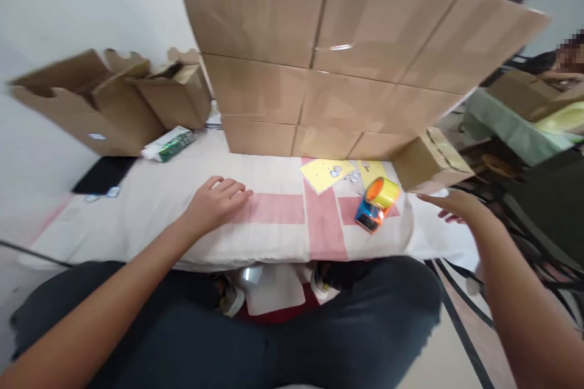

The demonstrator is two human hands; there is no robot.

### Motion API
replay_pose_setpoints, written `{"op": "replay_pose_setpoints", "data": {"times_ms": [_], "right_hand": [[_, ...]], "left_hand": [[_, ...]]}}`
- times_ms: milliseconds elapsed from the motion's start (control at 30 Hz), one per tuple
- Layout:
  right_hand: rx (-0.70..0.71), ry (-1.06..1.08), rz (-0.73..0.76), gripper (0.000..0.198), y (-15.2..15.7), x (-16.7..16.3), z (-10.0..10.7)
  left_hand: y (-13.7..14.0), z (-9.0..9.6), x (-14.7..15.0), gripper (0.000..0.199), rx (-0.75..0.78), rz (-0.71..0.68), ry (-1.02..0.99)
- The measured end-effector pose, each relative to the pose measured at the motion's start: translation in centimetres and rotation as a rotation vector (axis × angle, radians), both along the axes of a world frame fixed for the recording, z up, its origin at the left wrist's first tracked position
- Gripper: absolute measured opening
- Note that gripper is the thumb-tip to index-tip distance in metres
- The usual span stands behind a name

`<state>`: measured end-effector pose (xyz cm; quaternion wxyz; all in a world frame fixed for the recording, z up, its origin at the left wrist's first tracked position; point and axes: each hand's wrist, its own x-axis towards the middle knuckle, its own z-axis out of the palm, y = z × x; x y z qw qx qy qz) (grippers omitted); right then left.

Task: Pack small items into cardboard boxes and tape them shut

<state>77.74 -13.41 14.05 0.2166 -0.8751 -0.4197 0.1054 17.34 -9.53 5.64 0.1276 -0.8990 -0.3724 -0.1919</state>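
Observation:
My left hand (216,203) lies palm down on the white and pink cloth (269,243), fingers loosely apart and nothing in them. On the right, my right hand (456,203) is just below a small cardboard box (422,161), with its fingers stretched out; whether it touches the box I cannot tell. Between the hands, nearer the right one, sits a tape dispenser (370,216) in blue and orange, carrying a yellow roll of tape (383,192). Behind it are yellow sheets (326,174) with small pale pieces on them. A tall upright panel of taped cardboard boxes (274,94) stands beyond.
At the left are an open cardboard box (68,118), a smaller box (176,94), a green and white tube or pack (168,144) and a flat black object (104,174). Another person (568,61), partly visible, is at the far right beside a green-covered table (511,115).

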Motion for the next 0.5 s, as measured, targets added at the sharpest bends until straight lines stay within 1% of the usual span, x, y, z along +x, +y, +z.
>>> {"op": "replay_pose_setpoints", "data": {"times_ms": [33,67,100,133,167,233,267,300,333,400,433,467,500], "right_hand": [[-0.172,-0.093,0.010,0.046,-0.2,-1.0,0.7],[-0.230,-0.233,0.042,0.044,-0.4,-2.4,1.2],[-0.211,-0.355,0.049,0.042,-0.7,-4.1,1.6],[-0.175,-0.428,0.062,0.042,-0.9,-6.2,1.8],[-0.122,-0.453,0.098,0.042,-1.0,-8.5,1.8],[-0.074,-0.402,0.191,0.040,-0.7,-13.6,1.4],[-0.064,-0.366,0.248,0.039,-0.4,-16.2,1.1],[-0.055,-0.336,0.299,0.036,0.1,-18.8,0.7],[-0.038,-0.320,0.356,0.035,0.6,-21.2,0.4],[0.002,-0.307,0.491,0.033,1.2,-25.5,-0.3],[0.022,-0.307,0.561,0.033,1.4,-27.2,-0.5],[0.041,-0.304,0.627,0.033,1.4,-28.8,-0.6],[0.064,-0.296,0.688,0.032,1.3,-30.1,-0.6]], "left_hand": [[1.1,0.9,-2.1,0.023,-0.039,0.089,-0.002],[2.3,1.9,-4.3,0.030,-0.048,0.211,-0.036],[3.5,2.9,-6.7,0.041,-0.029,0.357,-0.096],[4.7,3.9,-8.9,0.057,-0.008,0.497,-0.155],[6.0,4.8,-10.9,0.076,0.020,0.614,-0.226],[8.7,6.6,-14.0,0.108,0.027,0.774,-0.329],[10.0,7.4,-14.9,0.118,0.016,0.821,-0.365],[11.2,8.3,-15.6,0.122,-0.005,0.843,-0.384],[12.0,9.1,-15.9,0.121,-0.029,0.847,-0.396],[12.4,10.6,-16.4,0.110,-0.109,0.767,-0.407],[11.6,11.2,-16.6,0.102,-0.172,0.696,-0.408],[10.2,11.7,-17.0,0.093,-0.251,0.611,-0.403],[8.0,12.1,-17.4,0.083,-0.341,0.520,-0.393]]}}
